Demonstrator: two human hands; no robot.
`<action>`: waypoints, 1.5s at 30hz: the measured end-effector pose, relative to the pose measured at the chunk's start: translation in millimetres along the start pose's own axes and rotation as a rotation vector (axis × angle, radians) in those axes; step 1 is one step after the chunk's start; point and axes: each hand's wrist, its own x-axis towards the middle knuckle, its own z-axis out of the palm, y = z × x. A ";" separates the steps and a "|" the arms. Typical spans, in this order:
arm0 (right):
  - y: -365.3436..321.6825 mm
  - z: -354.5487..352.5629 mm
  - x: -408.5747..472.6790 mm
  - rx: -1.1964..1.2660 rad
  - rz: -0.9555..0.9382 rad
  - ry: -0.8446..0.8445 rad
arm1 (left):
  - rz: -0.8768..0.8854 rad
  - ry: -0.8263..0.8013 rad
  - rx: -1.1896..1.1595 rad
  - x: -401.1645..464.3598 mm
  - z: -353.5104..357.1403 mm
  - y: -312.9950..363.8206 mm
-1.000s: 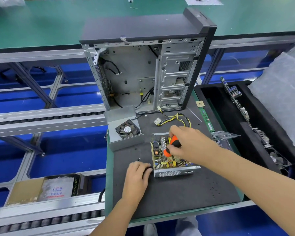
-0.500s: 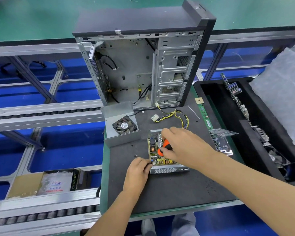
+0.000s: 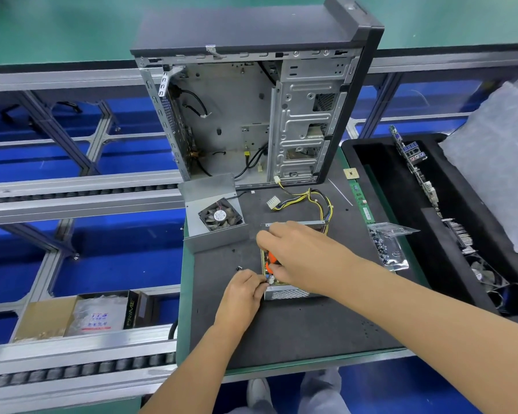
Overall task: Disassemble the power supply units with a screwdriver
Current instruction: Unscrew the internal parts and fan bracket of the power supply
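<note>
Gripping the screwdriver [image 3: 270,260], the right hand [image 3: 299,255] covers the power supply unit [image 3: 284,292].
</note>
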 end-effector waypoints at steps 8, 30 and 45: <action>-6.6 0.1 -3.9 -0.095 0.060 0.063 | -0.060 -0.040 -0.048 -0.5 1.9 -6.1; 1.1 0.1 -16.5 0.123 0.175 -0.050 | -0.268 -0.151 -0.073 5.8 -2.4 2.6; 6.2 -6.1 -6.5 -0.084 0.139 -0.108 | -0.301 -0.137 -0.063 4.7 -1.5 3.7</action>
